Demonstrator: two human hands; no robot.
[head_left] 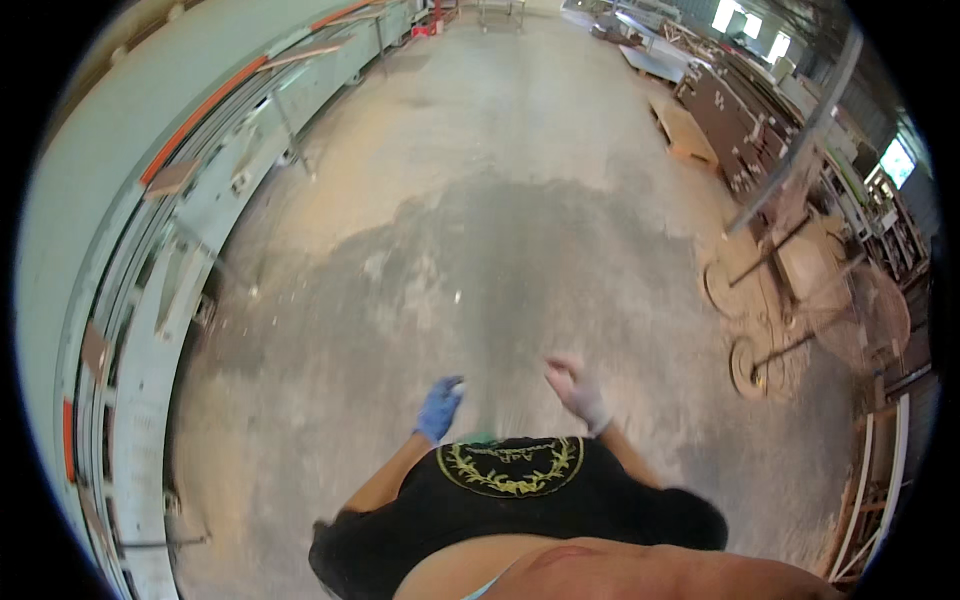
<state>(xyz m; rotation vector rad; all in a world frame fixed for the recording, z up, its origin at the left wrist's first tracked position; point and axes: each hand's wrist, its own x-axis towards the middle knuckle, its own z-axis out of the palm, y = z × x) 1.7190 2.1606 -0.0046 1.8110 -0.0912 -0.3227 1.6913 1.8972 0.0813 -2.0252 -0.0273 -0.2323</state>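
Note:
My left hand [438,408], in a blue glove, hangs low over the floor ahead of my body. Its fingers are curled in, and a small pale spot shows at their tips; whether that is a held thing or a bare fingertip is unclear. To the right, my right hand [580,392] wears a pale glove that leaves the fingers looking bare. Those fingers are loosely bent and somewhat apart, a little blurred, with nothing visible between them. Neither hand touches the machine or the stacks. Between my arms is my black shirt [510,510] with a yellow wreath print.
A long pale green machine [150,400] with rails and orange strips runs along the left. On the right stand stacked brown boards [735,120], a slanted post [800,130] and round-based metal stands [745,365]. A concrete floor [480,240] with a dark patch stretches between.

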